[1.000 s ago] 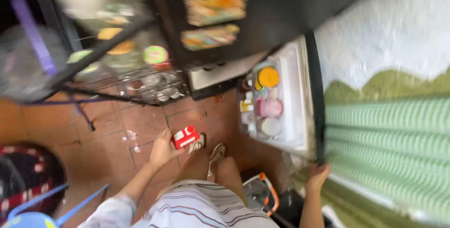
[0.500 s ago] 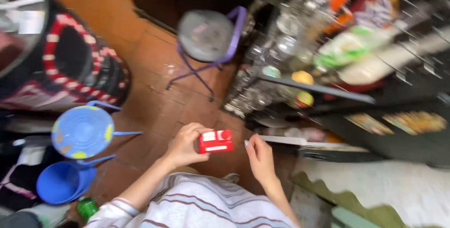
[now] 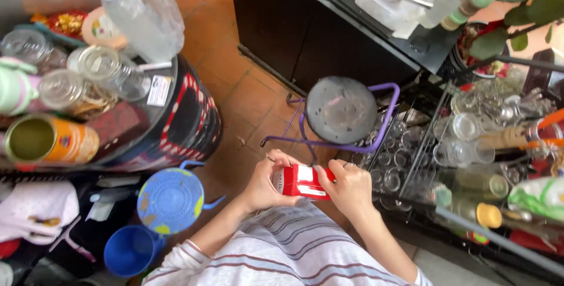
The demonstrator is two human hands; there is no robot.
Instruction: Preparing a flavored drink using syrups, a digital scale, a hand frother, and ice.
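Note:
A small red carton (image 3: pixel 301 182) with white markings is held level in front of my striped shirt. My left hand (image 3: pixel 265 181) wraps its left end, fingers curled around it. My right hand (image 3: pixel 349 188) grips its right end from the other side. Both hands hover over the brown tiled floor (image 3: pixel 247 101), just below a round black stool (image 3: pixel 341 109) with a purple frame.
A wire rack (image 3: pixel 446 162) of glasses and jars stands to the right. A black counter (image 3: pixel 376 21) with a spoon and bottles is above. At left a black barrel (image 3: pixel 188 127) carries jars, a tin and a bottle. A blue strainer (image 3: pixel 170 199) and blue cup (image 3: pixel 130 249) sit lower left.
The view swung from the fridge and green mattress round to the stool and rack. My right hand came up from my side and took hold of the carton's other end.

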